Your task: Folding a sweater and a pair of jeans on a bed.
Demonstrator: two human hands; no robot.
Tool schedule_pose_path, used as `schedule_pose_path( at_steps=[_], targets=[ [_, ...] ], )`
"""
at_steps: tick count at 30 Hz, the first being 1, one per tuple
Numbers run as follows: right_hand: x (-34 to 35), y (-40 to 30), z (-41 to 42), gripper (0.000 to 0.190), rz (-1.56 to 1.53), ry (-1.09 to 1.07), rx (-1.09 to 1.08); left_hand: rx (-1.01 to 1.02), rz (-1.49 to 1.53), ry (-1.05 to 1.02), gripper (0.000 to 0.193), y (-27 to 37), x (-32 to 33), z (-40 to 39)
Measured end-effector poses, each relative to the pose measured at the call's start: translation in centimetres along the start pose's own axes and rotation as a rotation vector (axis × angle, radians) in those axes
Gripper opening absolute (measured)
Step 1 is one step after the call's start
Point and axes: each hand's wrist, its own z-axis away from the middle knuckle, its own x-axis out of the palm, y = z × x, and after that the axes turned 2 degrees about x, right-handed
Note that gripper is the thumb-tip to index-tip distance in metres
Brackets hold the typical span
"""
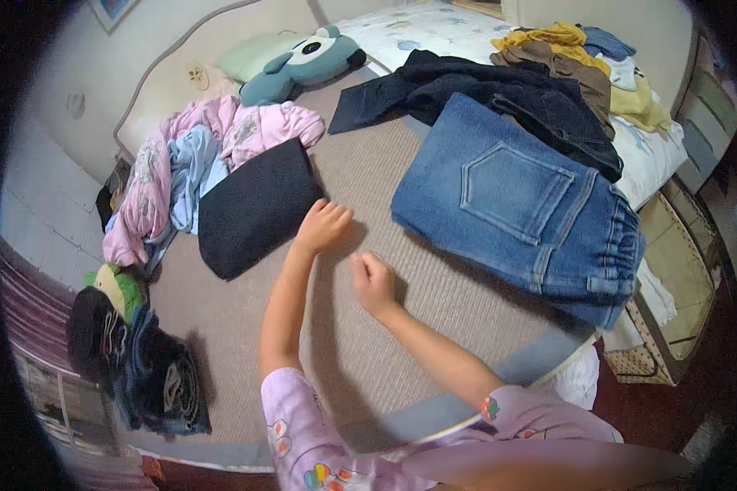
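Observation:
My left hand (325, 226) is curled beside the right edge of a folded black garment (258, 208); whether it touches the cloth I cannot tell. Nothing shows in its fingers. Closed into a loose fist, my right hand (374, 283) hovers over the beige ribbed bed mat (356, 344), with no object visible in it. To the right lies a pair of folded blue jeans (497, 196), back pocket up and elastic waistband towards the right. Behind the jeans spreads a heap of dark trousers (467, 86).
A pink blanket (196, 116) and light-blue cloth (190, 166) lie at left. Folded dark clothes (153, 368) stand near the left edge. A blue-green plush toy (307, 64) rests by the headboard. More clothes (583, 67) are heaped at the far right, above a fabric basket (682, 276).

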Motion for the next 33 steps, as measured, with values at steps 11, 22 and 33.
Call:
schedule_pose_path(
  at_steps=[11, 22, 33],
  targets=[
    [-1.3, -0.5, -1.3, 0.022, -0.062, -0.036, 0.093, -0.577, 0.277, 0.054, 0.026, -3.8, 10.4, -16.3],
    [-4.4, -0.5, -20.8, 0.018, -0.088, 0.084, 0.044, -1.005, 2.211, 0.314, 0.075, -8.3, 15.8, -24.8],
    [-13.8, -0.6, -30.6, 0.016, -0.152, 0.032, -0.057, -0.829, 0.785, 0.762, 0.028, -11.4, 14.5, -30.5]
  ],
)
